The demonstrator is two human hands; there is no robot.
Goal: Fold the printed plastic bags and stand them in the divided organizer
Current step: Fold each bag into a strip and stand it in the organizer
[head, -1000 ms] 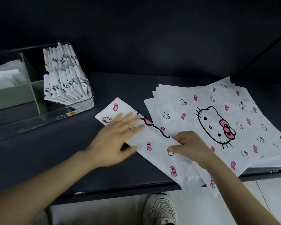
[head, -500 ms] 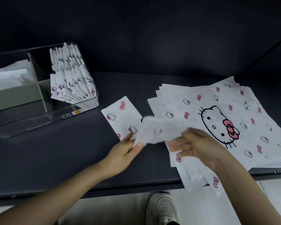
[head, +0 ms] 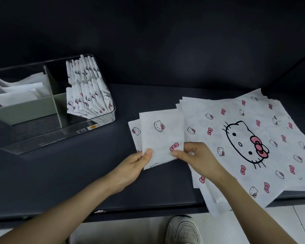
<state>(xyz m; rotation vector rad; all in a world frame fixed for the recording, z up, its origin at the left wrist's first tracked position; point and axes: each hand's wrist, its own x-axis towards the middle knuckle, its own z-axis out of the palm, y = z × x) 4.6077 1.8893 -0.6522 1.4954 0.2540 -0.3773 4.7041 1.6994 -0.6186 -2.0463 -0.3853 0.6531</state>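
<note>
Folded bag [head: 161,136]: pinched at its near corners, left hand [head: 133,164] on the left corner, right hand [head: 199,159] on the right, thumbs on top. Flat bags [head: 245,138]: stacked under and right of the right hand, overhanging the table [head: 60,173] edge. Organizer [head: 48,120]: far left of the left hand, bare dark tabletop between; folded bags stand in its right compartments.

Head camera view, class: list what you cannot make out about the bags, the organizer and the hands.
- Flat bag stack: the count is hidden, since the top sheet covers the rest and the right edge cuts it off.
- Clear organizer: its left end is cut off by the frame edge.
- Folded bag: the lower layers are hidden beneath, and the left hand and right hand cover its corners.
</note>
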